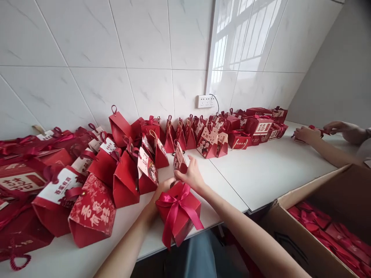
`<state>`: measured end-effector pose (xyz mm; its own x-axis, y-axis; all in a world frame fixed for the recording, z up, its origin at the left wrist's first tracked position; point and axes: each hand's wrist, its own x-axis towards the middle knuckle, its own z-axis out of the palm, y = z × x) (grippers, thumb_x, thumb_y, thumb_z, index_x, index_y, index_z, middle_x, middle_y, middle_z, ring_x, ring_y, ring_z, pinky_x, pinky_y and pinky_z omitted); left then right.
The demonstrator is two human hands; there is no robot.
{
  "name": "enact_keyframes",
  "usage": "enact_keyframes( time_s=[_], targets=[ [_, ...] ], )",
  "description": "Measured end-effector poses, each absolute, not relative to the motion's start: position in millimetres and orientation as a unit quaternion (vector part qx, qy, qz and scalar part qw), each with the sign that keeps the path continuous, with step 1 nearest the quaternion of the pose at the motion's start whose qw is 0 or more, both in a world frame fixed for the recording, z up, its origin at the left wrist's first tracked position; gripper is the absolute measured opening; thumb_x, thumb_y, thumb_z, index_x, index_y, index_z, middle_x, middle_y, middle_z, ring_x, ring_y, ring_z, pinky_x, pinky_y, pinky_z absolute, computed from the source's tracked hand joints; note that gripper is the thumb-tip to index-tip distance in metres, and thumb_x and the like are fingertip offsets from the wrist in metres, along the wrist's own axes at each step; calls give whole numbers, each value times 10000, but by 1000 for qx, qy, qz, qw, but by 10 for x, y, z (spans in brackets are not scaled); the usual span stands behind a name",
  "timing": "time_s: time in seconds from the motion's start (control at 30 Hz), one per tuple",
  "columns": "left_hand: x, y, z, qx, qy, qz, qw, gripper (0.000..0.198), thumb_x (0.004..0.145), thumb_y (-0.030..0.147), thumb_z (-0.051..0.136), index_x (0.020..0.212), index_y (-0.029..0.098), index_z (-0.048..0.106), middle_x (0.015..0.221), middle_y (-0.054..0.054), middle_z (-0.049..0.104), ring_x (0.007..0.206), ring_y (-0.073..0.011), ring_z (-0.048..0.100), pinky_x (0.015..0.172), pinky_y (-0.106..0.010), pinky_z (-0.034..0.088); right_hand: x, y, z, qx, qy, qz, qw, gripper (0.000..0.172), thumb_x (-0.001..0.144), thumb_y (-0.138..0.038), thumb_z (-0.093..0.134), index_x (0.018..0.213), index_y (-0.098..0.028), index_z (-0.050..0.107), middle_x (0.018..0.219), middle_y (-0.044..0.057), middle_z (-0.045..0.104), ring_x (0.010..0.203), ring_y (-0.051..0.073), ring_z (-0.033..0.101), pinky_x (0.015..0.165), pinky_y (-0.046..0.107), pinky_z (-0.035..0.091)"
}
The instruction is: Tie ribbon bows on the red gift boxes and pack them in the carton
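A small red triangular box with a pale printed panel (pixel 179 159) stands on the white table, just beyond my hands. My right hand (pixel 192 175) is at its near right side, thumb and fingers apart. Low at its near left is my left hand (pixel 165 186), partly hidden behind a red box with a bright pink ribbon bow (pixel 179 208); its fingers are mostly hidden. That bow box sits at the table's front edge, between my forearms.
Many red gift boxes (pixel 100 210) crowd the left, and more line the wall (pixel 257 129). An open carton (pixel 282 200) of red boxes stands at lower right. Another person's hands (pixel 308 134) hold a red item at far right. A power strip (pixel 206 101) is on the wall.
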<state>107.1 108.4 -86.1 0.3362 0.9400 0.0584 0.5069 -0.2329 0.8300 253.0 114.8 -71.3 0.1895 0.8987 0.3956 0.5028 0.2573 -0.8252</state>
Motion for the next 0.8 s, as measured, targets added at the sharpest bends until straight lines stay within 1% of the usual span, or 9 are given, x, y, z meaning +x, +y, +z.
enact_keyframes(
  time_s=[0.1, 0.17, 0.27, 0.4, 0.47, 0.6, 0.67, 0.73, 0.8],
  targets=[
    [1084, 1140, -859, 745, 506, 267, 344, 250, 727, 325, 499, 568, 203, 350, 528, 46, 389, 561, -117, 390, 518, -239, 289, 2493, 1254, -827, -581, -594, 200, 519, 506, 739, -300, 579, 1201, -156, 430, 1169, 144, 543, 1138, 274, 535, 970, 436, 436],
    [1093, 1182, -849, 750, 511, 253, 335, 269, 733, 343, 471, 550, 205, 330, 495, 52, 345, 538, -114, 363, 514, -241, 278, 2517, 1263, -894, -574, -599, 198, 522, 444, 776, -307, 541, 1191, -171, 456, 1133, 121, 584, 1070, 248, 579, 924, 408, 467],
    [1093, 1209, -817, 749, 520, 246, 329, 292, 759, 373, 405, 546, 209, 290, 478, 58, 288, 534, -112, 343, 525, -238, 270, 2589, 1240, -904, -566, -602, 195, 528, 423, 789, -315, 531, 1186, -176, 486, 1125, 109, 614, 1042, 240, 596, 905, 387, 473],
    [1089, 1193, -773, 747, 522, 240, 333, 285, 768, 390, 357, 554, 211, 299, 499, 56, 286, 545, -116, 346, 537, -243, 265, 2767, 1189, -791, -568, -583, 181, 552, 424, 800, -335, 505, 1194, -179, 479, 1143, 114, 623, 1039, 246, 601, 898, 389, 474],
    [1092, 1179, -755, 750, 518, 237, 337, 274, 761, 391, 359, 559, 211, 315, 511, 54, 288, 547, -118, 341, 537, -248, 259, 2919, 1152, -749, -567, -562, 147, 583, 421, 801, -351, 495, 1183, -176, 469, 1146, 127, 617, 1021, 254, 602, 873, 402, 485],
    [1097, 1114, -723, 754, 505, 232, 349, 235, 726, 354, 404, 573, 210, 297, 548, 51, 285, 567, -117, 322, 534, -253, 243, 3293, 1080, -785, -573, -518, 38, 634, 438, 768, -378, 518, 1150, -178, 441, 1052, 132, 625, 880, 249, 616, 757, 408, 519],
    [1100, 1060, -708, 754, 502, 229, 356, 240, 690, 323, 444, 592, 212, 256, 575, 51, 277, 579, -114, 301, 527, -256, 221, 3438, 1064, -850, -597, -522, 38, 608, 479, 763, -385, 514, 1179, -176, 404, 1100, 148, 607, 942, 264, 608, 795, 427, 515],
    [1104, 1007, -696, 752, 501, 224, 364, 274, 662, 302, 466, 613, 216, 210, 594, 51, 266, 585, -112, 277, 522, -264, 196, 3515, 1063, -919, -625, -540, 79, 558, 495, 766, -396, 507, 1190, -168, 390, 1160, 171, 588, 1039, 286, 592, 853, 452, 501],
    [1110, 970, -687, 750, 500, 218, 374, 301, 650, 298, 468, 627, 218, 179, 602, 49, 260, 586, -112, 258, 523, -274, 180, 3528, 1073, -970, -646, -550, 118, 516, 490, 767, -417, 509, 1172, -164, 400, 1168, 183, 592, 1067, 303, 594, 863, 466, 502]
  ],
)
